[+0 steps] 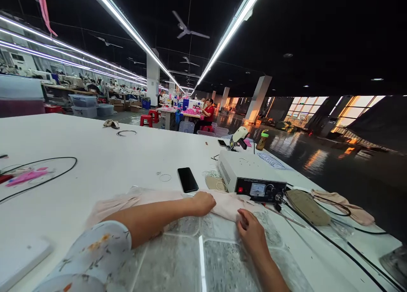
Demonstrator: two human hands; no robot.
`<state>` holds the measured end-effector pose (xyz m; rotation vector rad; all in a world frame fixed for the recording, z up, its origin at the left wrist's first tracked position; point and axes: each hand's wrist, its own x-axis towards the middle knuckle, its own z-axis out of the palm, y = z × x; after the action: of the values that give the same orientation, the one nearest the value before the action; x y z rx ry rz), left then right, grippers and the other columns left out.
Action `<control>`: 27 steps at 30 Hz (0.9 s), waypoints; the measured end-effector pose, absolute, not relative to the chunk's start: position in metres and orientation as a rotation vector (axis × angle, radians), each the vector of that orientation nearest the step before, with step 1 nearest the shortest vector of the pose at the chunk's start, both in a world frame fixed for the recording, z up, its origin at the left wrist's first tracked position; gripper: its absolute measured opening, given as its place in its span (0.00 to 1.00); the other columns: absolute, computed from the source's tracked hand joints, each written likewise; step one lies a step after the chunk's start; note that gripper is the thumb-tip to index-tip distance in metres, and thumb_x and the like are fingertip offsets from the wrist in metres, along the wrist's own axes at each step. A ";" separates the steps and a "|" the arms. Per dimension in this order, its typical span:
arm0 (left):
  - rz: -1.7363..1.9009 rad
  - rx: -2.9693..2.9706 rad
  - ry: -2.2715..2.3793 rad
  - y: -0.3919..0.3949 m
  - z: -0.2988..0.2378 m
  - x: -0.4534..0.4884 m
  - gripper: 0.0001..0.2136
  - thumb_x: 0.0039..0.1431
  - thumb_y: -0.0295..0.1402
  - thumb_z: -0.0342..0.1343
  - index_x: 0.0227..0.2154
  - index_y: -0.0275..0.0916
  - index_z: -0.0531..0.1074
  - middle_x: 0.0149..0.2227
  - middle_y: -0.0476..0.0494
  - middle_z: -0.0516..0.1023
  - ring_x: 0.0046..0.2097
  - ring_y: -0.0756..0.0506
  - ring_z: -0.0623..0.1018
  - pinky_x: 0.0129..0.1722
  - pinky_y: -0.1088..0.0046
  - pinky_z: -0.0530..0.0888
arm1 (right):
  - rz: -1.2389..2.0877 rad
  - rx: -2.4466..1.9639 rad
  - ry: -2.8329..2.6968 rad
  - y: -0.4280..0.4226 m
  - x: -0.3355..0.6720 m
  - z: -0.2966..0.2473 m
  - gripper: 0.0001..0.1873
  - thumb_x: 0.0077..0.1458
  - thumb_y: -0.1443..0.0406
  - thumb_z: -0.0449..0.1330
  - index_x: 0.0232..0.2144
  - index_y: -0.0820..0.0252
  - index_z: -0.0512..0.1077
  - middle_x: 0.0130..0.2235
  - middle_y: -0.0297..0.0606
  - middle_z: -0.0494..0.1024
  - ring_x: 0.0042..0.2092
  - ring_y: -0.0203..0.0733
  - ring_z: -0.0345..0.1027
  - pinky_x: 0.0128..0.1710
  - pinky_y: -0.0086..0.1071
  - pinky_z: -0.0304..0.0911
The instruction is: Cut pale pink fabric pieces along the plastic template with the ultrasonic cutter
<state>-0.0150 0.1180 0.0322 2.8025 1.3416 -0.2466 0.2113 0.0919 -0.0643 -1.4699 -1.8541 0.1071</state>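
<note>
Fabric (143, 197), pale pink, is seen bunched, judged not yet flattened, on the desk (111, 165) beside the control box (251, 175); it is clutched by the clenched left hand (203, 203) and touched by the right hand (251, 232), whose grip cannot be told.

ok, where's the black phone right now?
Head view, centre: the black phone lies flat on the white table, just beyond the left hand and the pink fabric, left of the white control box.
</note>
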 end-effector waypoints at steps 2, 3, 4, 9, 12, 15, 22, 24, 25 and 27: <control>-0.268 2.726 1.380 0.122 0.039 -0.018 0.14 0.68 0.36 0.55 0.52 0.36 0.69 0.52 0.39 0.71 0.48 0.42 0.76 0.46 0.59 0.76 | 0.052 -1.431 -1.869 0.093 0.210 -0.066 0.19 0.61 0.57 0.58 0.51 0.58 0.68 0.53 0.43 0.71 0.49 0.46 0.69 0.47 0.46 0.68; -0.267 2.695 1.389 0.124 0.042 -0.019 0.14 0.68 0.36 0.55 0.52 0.36 0.69 0.52 0.39 0.71 0.48 0.42 0.76 0.47 0.59 0.76 | 0.027 -1.414 -1.878 0.093 0.209 -0.066 0.19 0.61 0.57 0.58 0.51 0.58 0.68 0.53 0.43 0.71 0.49 0.46 0.69 0.47 0.46 0.68; -0.260 2.669 1.393 0.125 0.046 -0.019 0.14 0.68 0.36 0.55 0.52 0.36 0.69 0.52 0.39 0.71 0.48 0.42 0.76 0.47 0.60 0.76 | 0.004 -1.398 -1.887 0.092 0.208 -0.066 0.19 0.61 0.57 0.58 0.51 0.58 0.68 0.53 0.43 0.70 0.49 0.46 0.69 0.47 0.46 0.68; -0.198 2.599 1.363 0.128 0.064 -0.017 0.14 0.68 0.36 0.55 0.52 0.36 0.69 0.52 0.39 0.71 0.48 0.42 0.76 0.47 0.59 0.76 | -0.099 -1.361 -1.918 0.087 0.199 -0.062 0.18 0.61 0.57 0.58 0.51 0.57 0.69 0.54 0.43 0.70 0.50 0.46 0.69 0.48 0.46 0.68; -0.175 2.589 1.335 0.127 0.075 -0.015 0.14 0.67 0.36 0.55 0.52 0.36 0.69 0.51 0.39 0.72 0.48 0.42 0.76 0.46 0.59 0.76 | -0.148 -1.367 -1.915 0.086 0.196 -0.059 0.18 0.61 0.57 0.58 0.51 0.57 0.69 0.54 0.43 0.70 0.49 0.46 0.69 0.47 0.46 0.68; -0.176 2.596 1.293 0.120 0.086 -0.013 0.14 0.68 0.36 0.55 0.52 0.36 0.69 0.51 0.39 0.72 0.48 0.42 0.76 0.46 0.59 0.76 | -0.197 -1.379 -1.897 0.087 0.197 -0.055 0.18 0.61 0.57 0.58 0.51 0.57 0.69 0.53 0.43 0.70 0.49 0.45 0.69 0.47 0.45 0.68; -0.173 2.687 1.173 0.076 0.104 -0.022 0.08 0.66 0.25 0.51 0.33 0.33 0.74 0.39 0.41 0.76 0.40 0.45 0.77 0.41 0.68 0.75 | -0.290 -1.408 -1.828 0.078 0.204 -0.041 0.18 0.61 0.57 0.58 0.51 0.57 0.68 0.52 0.43 0.71 0.48 0.44 0.70 0.45 0.44 0.69; -0.171 2.695 1.125 0.059 0.103 -0.033 0.10 0.61 0.21 0.50 0.26 0.34 0.72 0.36 0.43 0.76 0.35 0.47 0.76 0.35 0.73 0.73 | -0.301 -1.367 -1.872 0.064 0.198 -0.038 0.17 0.62 0.57 0.58 0.50 0.57 0.69 0.51 0.42 0.72 0.46 0.43 0.70 0.44 0.42 0.69; -0.176 2.694 1.104 0.050 0.101 -0.040 0.10 0.59 0.21 0.50 0.25 0.35 0.71 0.36 0.44 0.76 0.33 0.47 0.76 0.33 0.74 0.72 | -0.308 -1.338 -1.902 0.055 0.194 -0.038 0.16 0.62 0.58 0.57 0.50 0.57 0.69 0.50 0.42 0.72 0.45 0.42 0.70 0.43 0.41 0.70; -0.197 2.688 1.064 0.032 0.095 -0.054 0.08 0.56 0.20 0.51 0.24 0.36 0.70 0.36 0.45 0.76 0.31 0.48 0.75 0.30 0.75 0.70 | -0.332 -1.274 -1.948 0.032 0.186 -0.038 0.13 0.62 0.59 0.57 0.46 0.59 0.70 0.46 0.40 0.74 0.40 0.39 0.70 0.39 0.37 0.70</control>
<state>-0.0539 0.0321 0.0947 2.6877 1.0642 -0.1966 0.1862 0.0322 -0.0380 -1.2742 -1.9479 -0.3317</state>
